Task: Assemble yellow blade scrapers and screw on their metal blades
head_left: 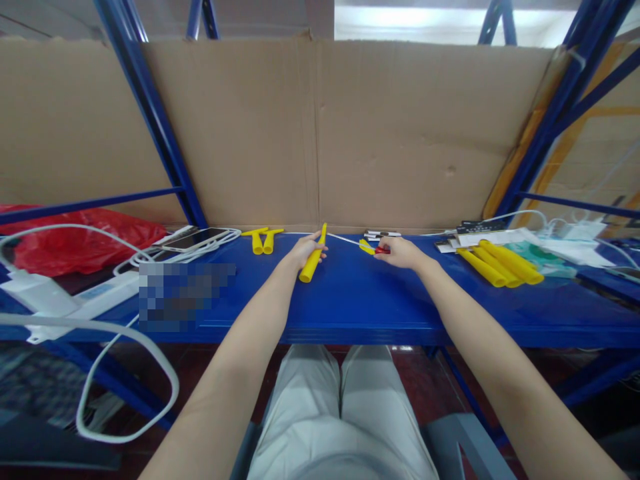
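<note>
My left hand (307, 251) is closed around a yellow tube (312, 263), which points away from me over the blue tabletop (370, 293). To its right, my right hand (397, 253) grips a small red-handled tool (383, 251). A small yellow piece (367, 247) lies right beside the tool's tip. Two yellow T-shaped pieces (257, 241) rest left of my left hand. Several yellow tubes (507, 263) lie together at the right. Fine details at the tool's tip are too small to tell.
A red plastic bag (85, 240), white cables and a white power strip (100, 297) occupy the left. At the right are papers (493, 239) and a green plastic bag (545, 259). Tall cardboard (380, 133) stands behind the table, between blue metal posts (160, 120).
</note>
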`<state>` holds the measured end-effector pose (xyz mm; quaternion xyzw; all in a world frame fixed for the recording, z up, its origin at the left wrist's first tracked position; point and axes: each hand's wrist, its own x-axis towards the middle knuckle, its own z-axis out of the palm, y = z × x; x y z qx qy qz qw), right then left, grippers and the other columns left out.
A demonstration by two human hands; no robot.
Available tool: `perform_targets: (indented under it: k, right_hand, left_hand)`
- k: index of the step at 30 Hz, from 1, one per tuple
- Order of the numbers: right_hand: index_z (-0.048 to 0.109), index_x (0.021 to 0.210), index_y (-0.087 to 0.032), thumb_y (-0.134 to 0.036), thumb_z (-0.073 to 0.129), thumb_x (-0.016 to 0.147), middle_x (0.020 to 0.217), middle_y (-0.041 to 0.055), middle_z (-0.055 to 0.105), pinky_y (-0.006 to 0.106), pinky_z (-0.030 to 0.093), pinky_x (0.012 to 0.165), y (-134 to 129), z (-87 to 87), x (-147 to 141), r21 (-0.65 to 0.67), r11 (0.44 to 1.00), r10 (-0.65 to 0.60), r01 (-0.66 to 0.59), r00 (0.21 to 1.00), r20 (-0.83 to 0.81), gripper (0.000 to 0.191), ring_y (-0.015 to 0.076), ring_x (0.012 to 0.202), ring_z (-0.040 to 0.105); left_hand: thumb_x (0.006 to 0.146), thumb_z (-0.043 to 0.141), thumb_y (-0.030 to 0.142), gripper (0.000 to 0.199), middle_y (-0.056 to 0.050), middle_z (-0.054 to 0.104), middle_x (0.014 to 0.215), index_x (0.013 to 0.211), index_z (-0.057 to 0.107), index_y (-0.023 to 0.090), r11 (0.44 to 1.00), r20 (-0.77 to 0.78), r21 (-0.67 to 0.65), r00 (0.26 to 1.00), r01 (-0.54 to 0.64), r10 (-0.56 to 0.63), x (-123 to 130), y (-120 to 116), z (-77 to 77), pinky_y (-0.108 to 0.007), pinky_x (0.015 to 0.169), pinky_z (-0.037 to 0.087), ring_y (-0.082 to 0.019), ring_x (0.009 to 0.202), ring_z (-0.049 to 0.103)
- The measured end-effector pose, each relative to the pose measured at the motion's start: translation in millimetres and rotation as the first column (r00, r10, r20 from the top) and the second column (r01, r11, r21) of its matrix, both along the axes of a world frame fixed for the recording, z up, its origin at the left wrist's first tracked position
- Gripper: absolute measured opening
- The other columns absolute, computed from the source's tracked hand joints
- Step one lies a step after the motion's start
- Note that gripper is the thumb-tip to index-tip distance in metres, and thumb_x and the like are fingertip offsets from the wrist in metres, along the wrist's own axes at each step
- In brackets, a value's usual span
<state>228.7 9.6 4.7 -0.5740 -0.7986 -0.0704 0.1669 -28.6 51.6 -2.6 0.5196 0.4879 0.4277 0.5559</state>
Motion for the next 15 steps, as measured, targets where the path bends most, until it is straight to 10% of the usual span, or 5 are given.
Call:
perform_targets:
  k: [15]
  right_hand:
    - [0.055,0.088,-0.020,-0.031,0.059,0.080,0.081,0.0059,0.067,0.024,0.032,0.056,5.0,-5.2,-0.9,0.090,0.993,-0.078,0.077,0.997,0.012,0.015,0.0177,0.071,0.059]
  left_hand:
    - [0.083,0.047,0.001,0.067,-0.004,0.062,0.079,0.143,0.032,0.025,1.000,0.000,-0.002,1.000,-0.004,0.004,-0.6,2.9,-1.1,-0.019,0.045,0.042,-0.009,0.048,0.054]
